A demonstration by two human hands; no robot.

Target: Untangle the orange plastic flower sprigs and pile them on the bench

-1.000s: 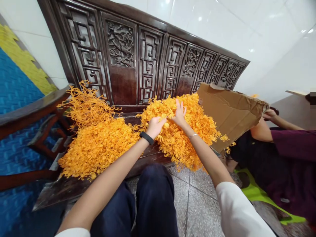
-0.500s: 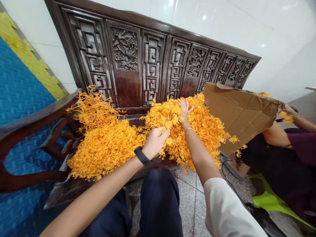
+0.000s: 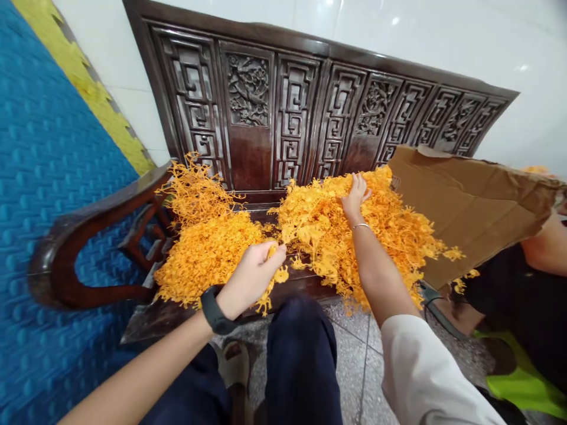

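Drawn back toward the left and closer to the knees since a second ago, the left hand (image 3: pixel 252 274) is now well apart from the right. Its thumb and forefinger pinch some orange pieces (image 3: pixel 281 275), which dangle beside the fingers. The right hand (image 3: pixel 355 198) keeps about the same place on the large orange heap (image 3: pixel 316 227), fingers spread across its top; whether it grips any of it, I cannot tell. That heap sits on the dark wooden bench (image 3: pixel 250 159), with a smaller pile (image 3: pixel 206 254) to its left and a stringy tangle (image 3: pixel 199 192) behind that one. Cardboard (image 3: pixel 469 212) slants up against the heap's right side. Beyond it, less of the other person's arm (image 3: pixel 547 242) shows than before. At left, more of the blue mat (image 3: pixel 57 177) has come into view, and a sandal (image 3: pixel 234 366) shows below.
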